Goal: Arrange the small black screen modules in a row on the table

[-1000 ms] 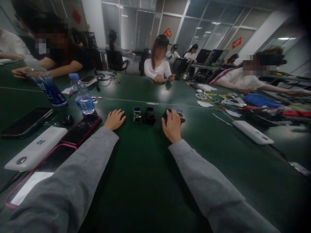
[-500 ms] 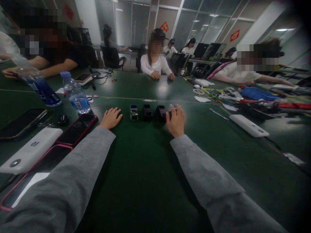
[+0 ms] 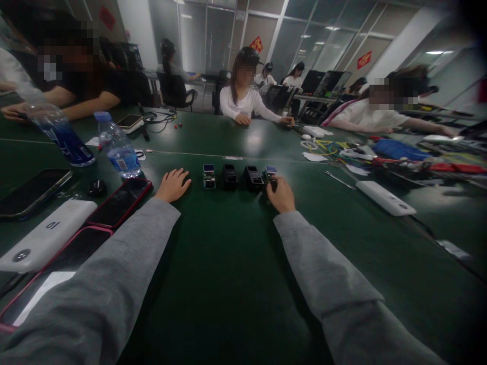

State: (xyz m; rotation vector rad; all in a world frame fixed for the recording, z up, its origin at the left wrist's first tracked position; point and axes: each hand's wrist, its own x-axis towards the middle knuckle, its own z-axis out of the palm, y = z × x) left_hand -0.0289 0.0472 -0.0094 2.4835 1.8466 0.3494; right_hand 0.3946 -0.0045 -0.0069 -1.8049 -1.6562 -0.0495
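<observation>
My left hand (image 3: 173,185) lies flat on the green table (image 3: 224,263), fingers spread and nothing in them. To its right stand small devices in a row. First comes a bare circuit board with a small screen (image 3: 209,177), then a black cased device (image 3: 230,177) and another black cased device (image 3: 253,176), slightly turned. At the row's right end is a second circuit board with a screen (image 3: 270,170). My right hand (image 3: 283,195) has its fingers curled at this board's near end, thumb on the left side. The fingers partly cover the board's lower part.
At left are two bottles (image 3: 119,152), several phones (image 3: 119,203), and a white power bank (image 3: 49,235). Another white power bank (image 3: 386,197), a wrench (image 3: 338,180) and tangled cables (image 3: 335,147) lie at right. A person (image 3: 245,96) sits opposite.
My right hand has drawn back a little toward me and right, fingers curling at the right-hand board, whose screen now shows. The person opposite has reached outward. My left hand stays put.
</observation>
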